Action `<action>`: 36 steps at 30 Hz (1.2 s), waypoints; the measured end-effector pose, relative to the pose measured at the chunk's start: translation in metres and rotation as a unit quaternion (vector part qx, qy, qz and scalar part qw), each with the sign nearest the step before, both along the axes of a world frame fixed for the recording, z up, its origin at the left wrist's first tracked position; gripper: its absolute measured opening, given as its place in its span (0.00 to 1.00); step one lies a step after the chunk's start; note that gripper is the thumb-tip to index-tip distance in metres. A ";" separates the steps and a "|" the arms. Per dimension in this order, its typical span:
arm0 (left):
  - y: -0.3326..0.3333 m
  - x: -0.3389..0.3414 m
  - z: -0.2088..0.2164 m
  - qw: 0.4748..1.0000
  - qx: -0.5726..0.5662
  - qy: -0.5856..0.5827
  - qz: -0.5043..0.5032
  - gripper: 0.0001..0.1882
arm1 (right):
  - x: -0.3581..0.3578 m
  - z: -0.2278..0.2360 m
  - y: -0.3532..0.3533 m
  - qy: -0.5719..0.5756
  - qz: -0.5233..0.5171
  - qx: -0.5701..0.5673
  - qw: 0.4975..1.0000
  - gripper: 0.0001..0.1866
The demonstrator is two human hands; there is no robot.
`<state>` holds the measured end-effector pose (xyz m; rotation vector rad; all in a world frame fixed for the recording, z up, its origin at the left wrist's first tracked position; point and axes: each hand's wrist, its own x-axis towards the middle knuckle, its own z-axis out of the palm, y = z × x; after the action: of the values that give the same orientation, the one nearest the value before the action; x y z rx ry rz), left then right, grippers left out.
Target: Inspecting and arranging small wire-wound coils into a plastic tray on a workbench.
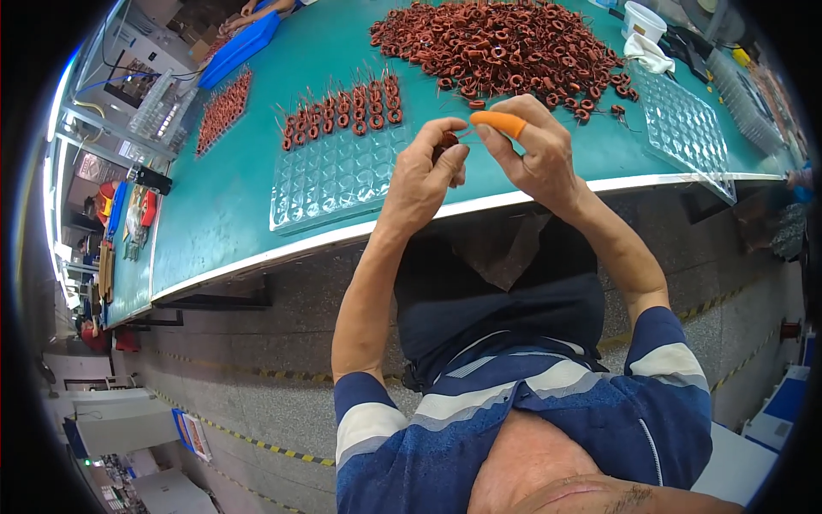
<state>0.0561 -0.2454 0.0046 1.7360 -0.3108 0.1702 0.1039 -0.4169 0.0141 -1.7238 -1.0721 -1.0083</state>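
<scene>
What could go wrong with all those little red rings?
1. The small ring might slip, since the left grip holds it with just the fingers.
2. Wires poke out of the big pile of rings. They could tangle or prick: I see an orange cover on only one finger of the right grip.
3. The clear tray on the right seems to stick out past the table edge, so a bump might knock it.

A coil heap [505,47] lies on the table [223,214] between trays [330,184].
</scene>
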 end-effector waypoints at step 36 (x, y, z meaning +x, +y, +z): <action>0.018 -0.015 -0.016 0.996 -0.043 0.081 -0.020 0.16 | -0.004 -0.046 0.018 0.562 0.240 0.229 0.758 0.11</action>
<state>0.0408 -0.2275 -0.0113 1.6453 -0.2169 0.0127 0.0998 -0.3993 -0.0315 -1.1707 -0.3397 0.1831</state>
